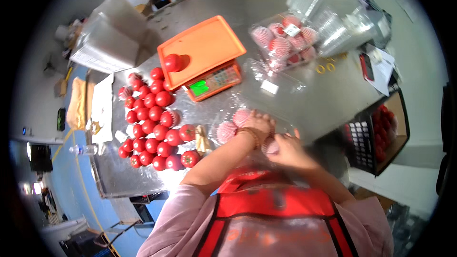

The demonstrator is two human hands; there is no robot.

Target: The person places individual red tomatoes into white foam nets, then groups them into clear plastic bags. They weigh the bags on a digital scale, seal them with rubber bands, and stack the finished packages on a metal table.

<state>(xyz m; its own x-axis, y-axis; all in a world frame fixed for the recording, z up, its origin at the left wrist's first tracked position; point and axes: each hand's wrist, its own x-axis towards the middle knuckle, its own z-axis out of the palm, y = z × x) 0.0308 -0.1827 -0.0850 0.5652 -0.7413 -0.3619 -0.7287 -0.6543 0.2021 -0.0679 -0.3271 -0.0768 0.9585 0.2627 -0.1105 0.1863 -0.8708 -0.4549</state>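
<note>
Just before me lies an unlidded clear plastic clamshell (223, 114) with tomatoes in pink foam nets, among them one netted tomato (226, 132) at its left side. My left hand (257, 125) reaches down among them, beside another netted tomato (242, 117); its fingers hide whatever is under them. At the near right of the clamshell, my right hand (288, 149) has its thumb and fingers around a netted tomato (270, 147). Many bare red tomatoes (155, 113) are spread to the left on the metal table (123, 182).
An orange weighing scale (203, 46) bears one tomato (173, 63). Beyond the clamshell stand a filled clamshell (284, 43) and stacked plastic containers (339, 18). A phone (366, 67) lies on the right, above a black crate (360, 146) of tomatoes. Wrapped white stacks (107, 46) stand far left.
</note>
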